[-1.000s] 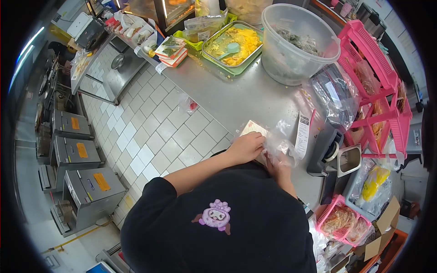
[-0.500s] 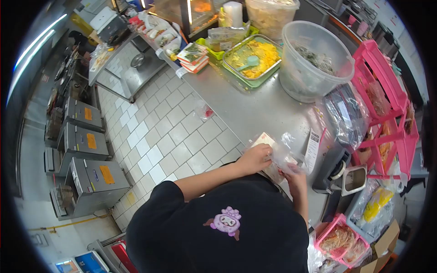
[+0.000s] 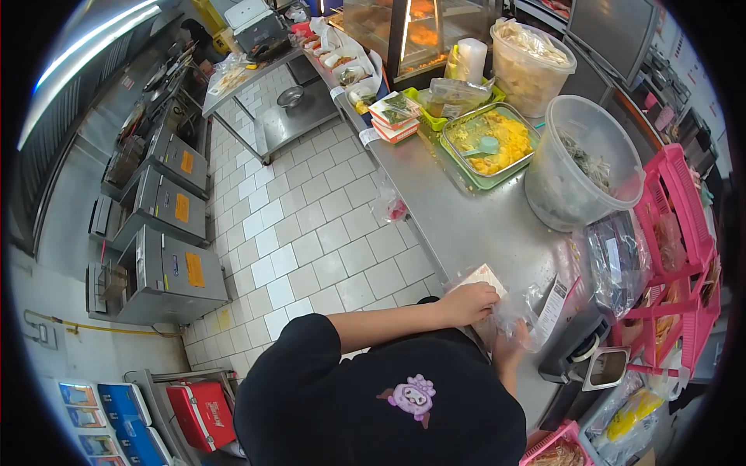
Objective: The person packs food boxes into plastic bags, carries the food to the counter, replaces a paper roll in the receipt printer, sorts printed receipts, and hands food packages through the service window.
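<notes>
My left hand (image 3: 471,303) is closed over the near part of a small cream-coloured box (image 3: 487,278) at the edge of the steel table. Clear plastic film or a bag (image 3: 519,304) lies against the box and stretches between both hands. Its right side is pinched by my right hand (image 3: 511,339), whose fingertips are partly hidden under the plastic. A printed paper slip (image 3: 553,306) lies just right of the bag.
Along the steel table (image 3: 458,225) stand a tray of yellow food (image 3: 497,140), a big clear tub (image 3: 575,171), packed plastic bags (image 3: 614,260) and pink baskets (image 3: 676,233). A tape dispenser (image 3: 571,349) and a metal container (image 3: 606,367) are at the right.
The view has turned, so the table and hands appear lower and further right. Both hands stay at the box and plastic, with only small finger movements.
</notes>
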The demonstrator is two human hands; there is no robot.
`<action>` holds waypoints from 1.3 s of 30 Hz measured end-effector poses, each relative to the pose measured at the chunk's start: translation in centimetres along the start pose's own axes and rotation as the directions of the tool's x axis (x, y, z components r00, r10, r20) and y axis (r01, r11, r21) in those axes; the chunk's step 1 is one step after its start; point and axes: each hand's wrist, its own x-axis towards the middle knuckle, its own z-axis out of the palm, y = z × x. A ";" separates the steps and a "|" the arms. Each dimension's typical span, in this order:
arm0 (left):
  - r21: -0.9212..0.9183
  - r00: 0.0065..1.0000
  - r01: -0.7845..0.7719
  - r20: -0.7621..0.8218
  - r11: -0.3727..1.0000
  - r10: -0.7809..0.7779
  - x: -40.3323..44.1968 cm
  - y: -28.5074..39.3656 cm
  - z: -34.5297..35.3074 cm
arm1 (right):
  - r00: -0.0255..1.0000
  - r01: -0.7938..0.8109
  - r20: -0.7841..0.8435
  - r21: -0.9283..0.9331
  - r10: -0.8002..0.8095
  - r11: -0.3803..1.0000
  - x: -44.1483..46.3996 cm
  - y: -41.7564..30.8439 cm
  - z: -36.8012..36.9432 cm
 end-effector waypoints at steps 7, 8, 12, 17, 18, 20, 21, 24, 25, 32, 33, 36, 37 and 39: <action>-0.361 0.845 0.520 0.085 0.774 -0.528 0.7 -0.7 0.8 | 0.945 0.324 -0.040 -0.025 -0.324 0.946 0.4 -2.1 0.9; -0.379 0.831 0.542 0.104 0.750 -0.547 0.9 -1.0 0.7 | 0.946 0.322 -0.041 -0.025 -0.323 0.946 0.6 -2.2 1.0; -0.453 0.786 0.606 0.217 0.654 -0.578 1.9 -1.8 0.1 | 0.948 0.314 0.091 -0.094 -0.306 0.945 1.2 -2.8 1.5; -0.504 0.731 0.678 0.390 0.534 -0.560 2.7 -2.6 -0.1 | 0.938 0.324 0.162 -0.109 -0.305 0.940 1.2 -2.7 1.3; -0.501 0.730 0.680 0.389 0.536 -0.562 2.6 -2.5 -0.1 | 0.942 0.332 0.082 -0.066 -0.327 0.941 1.3 -2.4 1.3; -0.641 0.775 0.600 0.319 0.478 -0.546 2.4 -1.8 -0.1 | 0.940 0.342 0.003 -0.022 -0.342 0.939 0.9 -2.2 1.6; -0.640 0.775 0.600 0.317 0.480 -0.547 2.0 -1.8 0.3 | 0.996 0.032 -0.090 0.213 -0.013 0.977 0.3 -1.9 2.0; -0.704 0.882 0.428 0.188 0.567 -0.433 0.6 -2.7 1.8 | 0.824 -0.462 0.033 0.619 0.566 0.635 0.0 -2.0 1.6; -0.691 0.898 0.406 0.180 0.599 -0.401 0.3 -2.9 1.9 | 0.833 -0.493 0.081 0.558 0.547 0.668 -0.1 -1.4 1.5; -0.672 0.864 0.484 0.266 0.560 -0.428 0.7 -2.9 1.2 | 0.991 0.114 -0.066 0.000 -0.113 0.994 0.2 -1.6 0.7; -0.671 0.864 0.485 0.269 0.561 -0.426 0.8 -2.8 1.1 | 0.991 0.111 -0.069 -0.001 -0.110 0.994 0.3 -1.7 0.7; -0.673 0.832 0.544 0.356 0.501 -0.426 1.4 -1.6 -0.2 | 0.996 0.072 -0.046 -0.032 -0.073 0.997 0.3 -1.6 0.8; -0.435 0.917 0.386 0.280 0.813 -0.286 2.0 0.1 -1.7 | 0.983 -0.180 -0.008 0.154 0.184 0.971 0.0 -1.4 0.9; -0.124 0.959 0.147 0.261 0.981 -0.111 2.2 0.1 -2.3 | 0.905 -0.419 0.075 0.324 0.419 0.848 0.1 -1.6 1.1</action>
